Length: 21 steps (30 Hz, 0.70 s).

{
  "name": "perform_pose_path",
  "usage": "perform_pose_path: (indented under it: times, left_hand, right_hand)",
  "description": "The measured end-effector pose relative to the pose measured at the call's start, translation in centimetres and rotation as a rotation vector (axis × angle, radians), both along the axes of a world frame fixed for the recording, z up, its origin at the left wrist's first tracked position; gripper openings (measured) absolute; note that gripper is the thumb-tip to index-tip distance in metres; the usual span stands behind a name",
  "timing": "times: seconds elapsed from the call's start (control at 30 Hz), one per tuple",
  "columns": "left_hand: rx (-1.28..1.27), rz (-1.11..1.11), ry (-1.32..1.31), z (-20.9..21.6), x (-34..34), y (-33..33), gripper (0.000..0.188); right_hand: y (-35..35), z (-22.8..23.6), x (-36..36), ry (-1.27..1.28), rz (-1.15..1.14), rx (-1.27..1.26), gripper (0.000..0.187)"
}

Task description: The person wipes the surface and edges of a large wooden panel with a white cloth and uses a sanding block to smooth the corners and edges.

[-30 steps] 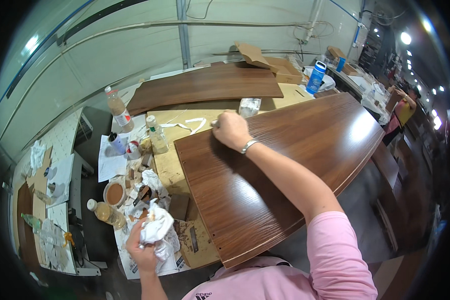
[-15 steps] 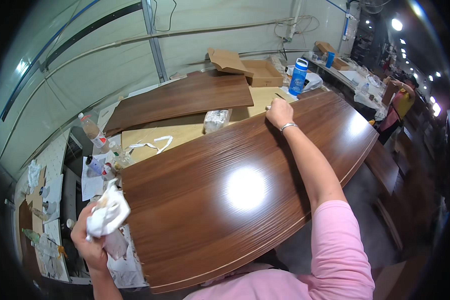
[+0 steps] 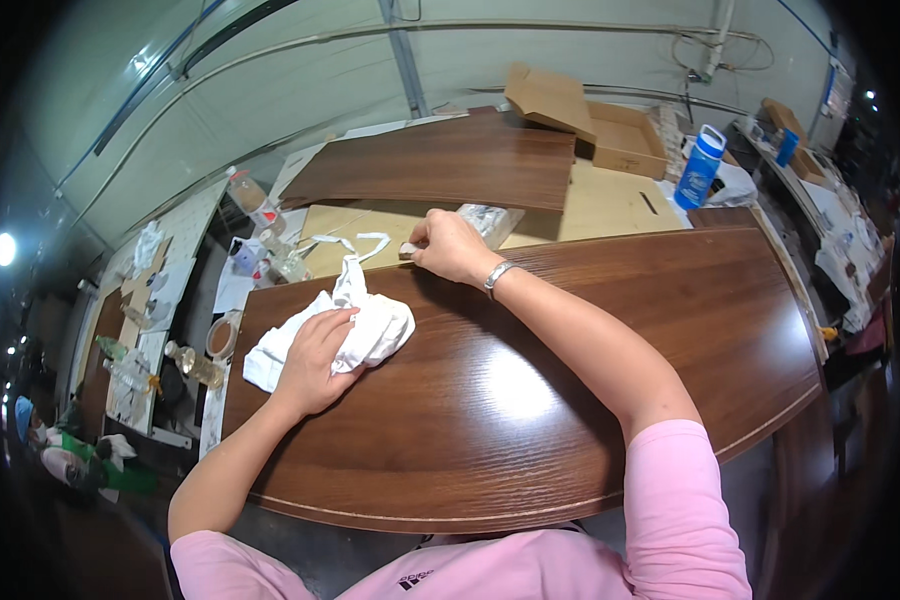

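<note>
Risks, my read:
- Rag [image 3: 355,325] is loose and bunched, a tail trails toward the far edge. Could snag or drag grit across the gloss panel [image 3: 570,400] → streaks/scratches.
- R hand [image 3: 448,245] sits right at the far edge w/ a small pale piece pinched under the fingertips. If it slips it drops off the back onto the ply sheet [image 3: 610,200], or skids and marks the veneer.
- Bracelet on R wrist is low over the surface; may scuff the finish if the wrist drops.
- Bottles and jars [image 3: 195,365] crowd the L end, just beside the panel. A wide L sweep could knock one over → spill on the finish.
- R arm is stretched well across, body leaning over the near edge; not much control at that reach.

Pose:
- L hand [image 3: 315,355]: palm down, fingers curled and closed over the rag, pressing it flat on the panel, L-centre. Forearm comes in from lower left.
- R hand: fingers drawn together, tips clamped on the pale piece at the far edge; can't tell what it is. Arm nearly straight, diagonal across the panel from lower right.

Rag lies on the panel under L hand; the pale piece sits at the far edge, near a clear plastic bag [image 3: 490,218].
</note>
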State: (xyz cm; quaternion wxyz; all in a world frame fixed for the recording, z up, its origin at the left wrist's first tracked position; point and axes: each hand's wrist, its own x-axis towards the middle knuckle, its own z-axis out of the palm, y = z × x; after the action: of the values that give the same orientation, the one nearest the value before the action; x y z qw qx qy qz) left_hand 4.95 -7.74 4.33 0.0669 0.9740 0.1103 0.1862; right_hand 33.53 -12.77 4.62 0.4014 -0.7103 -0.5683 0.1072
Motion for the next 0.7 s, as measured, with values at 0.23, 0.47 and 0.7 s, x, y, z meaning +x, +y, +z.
perform_pose_path:
  times: [0.23, 0.47, 0.7]
  left_hand:
    - [-0.042, 0.031, -0.037, 0.2, 0.1, -0.2, 0.05]
    - [-0.021, 0.029, -0.038, 0.1, 0.2, -0.2, 0.05]
    - [-0.033, 0.025, -0.03, -0.1, 0.0, 0.1, 0.05]
  right_hand:
    - [-0.2, -0.7, 3.3, -0.073, 0.136, -0.213, 0.022]
    - [-4.0, -0.7, 11.6, -0.083, 0.041, -0.199, 0.027]
    - [1.6, -1.1, 1.0, -0.027, 0.206, -0.091, 0.029]
